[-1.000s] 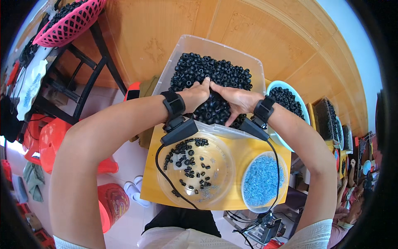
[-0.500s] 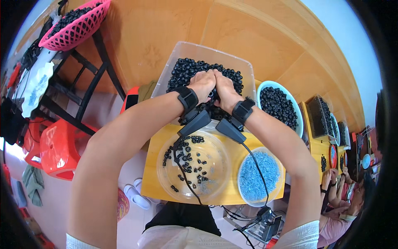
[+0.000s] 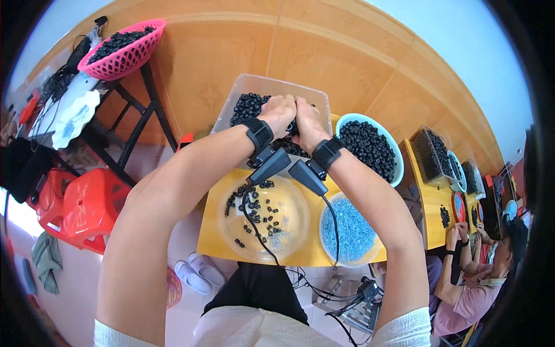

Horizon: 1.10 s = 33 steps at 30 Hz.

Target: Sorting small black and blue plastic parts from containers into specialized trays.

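My left hand (image 3: pixel 280 113) and my right hand (image 3: pixel 308 122) meet over a clear plastic bin (image 3: pixel 231 95) heaped with small black ring-shaped parts (image 3: pixel 248 108). Both are closed, with the thumbs and fingers pressed close together. Their fingertips are mostly hidden behind the hands; a bit of black shows between them, too small to make out. In front of the bin sits a round clear tray (image 3: pixel 295 231) with scattered black parts and a few tiny clear pieces. To its right is a white bowl (image 3: pixel 324 246) full of small light-blue clear pieces (image 3: pixel 348 228).
A pale-blue basin (image 3: pixel 399 168) of black parts stands right of the bin on the yellow table (image 3: pixel 211 231). At the left are a pink basket (image 3: pixel 124 61) and red stools (image 3: pixel 95 202). Cables hang from my wrist straps. A co-worker (image 3: pixel 474 283) sits at far right.
The view has shifted, so the table and bin appear a little further left. My hands stay pressed together over the bin, the right hand turned slightly.
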Motion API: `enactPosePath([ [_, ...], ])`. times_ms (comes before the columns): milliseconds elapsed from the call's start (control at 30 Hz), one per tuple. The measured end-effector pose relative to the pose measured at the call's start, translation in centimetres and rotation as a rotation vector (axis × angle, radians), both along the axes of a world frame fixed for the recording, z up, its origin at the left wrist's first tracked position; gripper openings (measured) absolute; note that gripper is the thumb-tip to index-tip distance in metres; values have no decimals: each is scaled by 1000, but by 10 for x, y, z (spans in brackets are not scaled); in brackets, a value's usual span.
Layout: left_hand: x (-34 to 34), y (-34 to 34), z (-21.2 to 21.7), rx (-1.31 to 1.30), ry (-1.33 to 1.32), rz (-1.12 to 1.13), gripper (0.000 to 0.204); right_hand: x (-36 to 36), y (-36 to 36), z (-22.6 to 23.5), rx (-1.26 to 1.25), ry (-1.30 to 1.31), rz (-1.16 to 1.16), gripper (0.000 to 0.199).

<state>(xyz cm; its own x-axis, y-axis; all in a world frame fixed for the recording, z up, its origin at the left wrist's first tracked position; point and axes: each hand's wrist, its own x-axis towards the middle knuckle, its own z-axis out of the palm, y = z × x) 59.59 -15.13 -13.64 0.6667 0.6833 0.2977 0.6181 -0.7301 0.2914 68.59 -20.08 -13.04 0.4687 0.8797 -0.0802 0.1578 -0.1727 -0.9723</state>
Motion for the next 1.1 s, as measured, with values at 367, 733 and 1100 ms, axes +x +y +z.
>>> enactPosePath([
  [367, -27, -84, 25, 64, 47, -36, 60, -26, -82, 24, -79, 118, -84, 44],
  [733, -81, -116, -70, 52, -57, -142, 65, -67, -112, -65, -87, 161, -56, 49],
  [1100, -101, -125, -153, -269, -32, 175, 61, -93, -107, -144, -197, -180, 97, 50],
])
